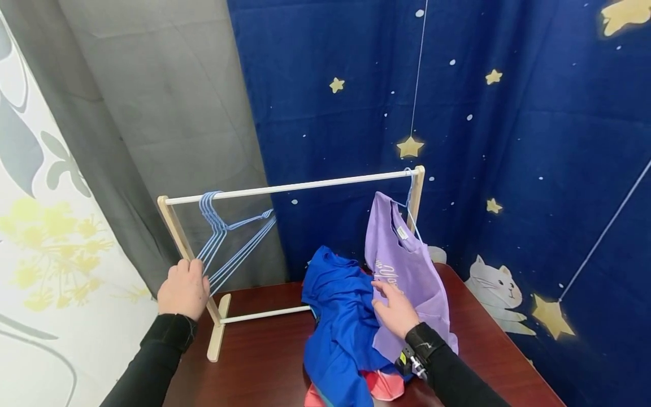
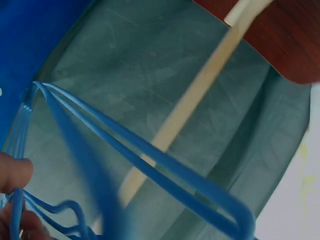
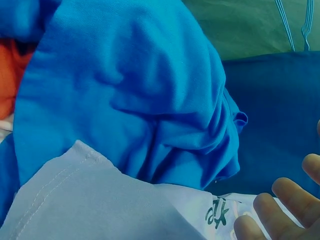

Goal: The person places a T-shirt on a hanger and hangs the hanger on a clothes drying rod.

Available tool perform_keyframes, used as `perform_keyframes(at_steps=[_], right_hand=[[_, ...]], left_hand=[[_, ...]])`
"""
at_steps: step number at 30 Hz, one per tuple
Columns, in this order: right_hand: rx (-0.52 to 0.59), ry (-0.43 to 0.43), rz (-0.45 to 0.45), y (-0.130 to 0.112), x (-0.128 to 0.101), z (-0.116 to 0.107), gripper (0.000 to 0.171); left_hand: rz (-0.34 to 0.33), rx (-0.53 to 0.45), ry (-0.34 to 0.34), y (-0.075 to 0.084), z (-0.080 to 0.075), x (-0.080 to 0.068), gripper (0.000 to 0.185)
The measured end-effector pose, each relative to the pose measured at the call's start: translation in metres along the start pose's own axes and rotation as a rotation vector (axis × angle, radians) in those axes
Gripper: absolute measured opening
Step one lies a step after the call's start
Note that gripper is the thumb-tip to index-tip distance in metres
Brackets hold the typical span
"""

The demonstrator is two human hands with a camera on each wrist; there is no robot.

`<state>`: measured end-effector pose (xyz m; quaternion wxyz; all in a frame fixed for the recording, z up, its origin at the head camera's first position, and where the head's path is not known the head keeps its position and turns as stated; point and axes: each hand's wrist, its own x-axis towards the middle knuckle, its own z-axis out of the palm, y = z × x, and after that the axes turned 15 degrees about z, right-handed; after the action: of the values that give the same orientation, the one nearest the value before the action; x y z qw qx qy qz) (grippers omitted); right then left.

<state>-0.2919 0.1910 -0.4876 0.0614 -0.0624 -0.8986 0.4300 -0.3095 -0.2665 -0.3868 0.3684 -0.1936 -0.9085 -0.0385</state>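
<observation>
Several blue wire hangers (image 1: 209,210) hang bunched near the left end of the rack's white rail (image 1: 305,185). My left hand (image 1: 184,289) is at their lower left corner; in the left wrist view its thumb (image 2: 15,172) and a finger pinch a hanger wire. A purple sleeveless top (image 1: 424,282) with white lettering hangs on a blue hanger at the rail's right end, one shoulder slipped low. Before it my right hand (image 1: 399,312) spreads its fingers, gripping nothing; whether they touch the top is unclear. Beside the top lies a crumpled blue garment (image 1: 335,316).
Coral-pink cloth (image 1: 385,385) shows under the blue garment on the dark red table (image 1: 269,353). The rack's wooden left post (image 1: 175,226) stands beside my left hand. Behind are a grey curtain (image 1: 168,113) and a blue starry curtain (image 1: 356,124).
</observation>
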Motion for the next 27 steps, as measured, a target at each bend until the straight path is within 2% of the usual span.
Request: perform_keyframes(at_steps=[4,8,11,14,17,20,23,27], right_hand=[[-0.002,0.004,-0.007,0.002,-0.001,0.002,0.043],[0.000,0.002,-0.016,0.002,-0.001,0.002,0.040],[0.008,0.004,-0.043,0.001,0.001,0.002,0.035],[0.015,0.002,-0.056,0.000,0.001,0.002,0.029],[0.017,-0.007,-0.051,0.000,0.000,0.003,0.025],[0.025,-0.016,-0.037,0.000,-0.001,0.003,0.024],[0.036,-0.023,-0.027,0.001,-0.002,0.003,0.024],[0.045,-0.026,-0.021,0.002,-0.004,0.003,0.024]], left_hand=[[-0.049,-0.085,-0.059,0.007,-0.007,-0.004,0.012],[-0.102,-0.227,-0.140,0.013,-0.013,-0.004,0.006],[-0.128,-0.388,-0.226,0.016,-0.016,0.000,0.007],[-0.145,-0.581,-0.308,0.018,-0.017,0.003,0.017],[-0.204,-0.786,-0.364,0.021,-0.017,0.005,0.026],[-0.277,-0.914,-0.393,0.025,-0.017,0.006,0.031],[-0.292,-0.922,-0.387,0.029,-0.017,0.008,0.032],[-0.296,-0.901,-0.347,0.033,-0.018,0.011,0.034]])
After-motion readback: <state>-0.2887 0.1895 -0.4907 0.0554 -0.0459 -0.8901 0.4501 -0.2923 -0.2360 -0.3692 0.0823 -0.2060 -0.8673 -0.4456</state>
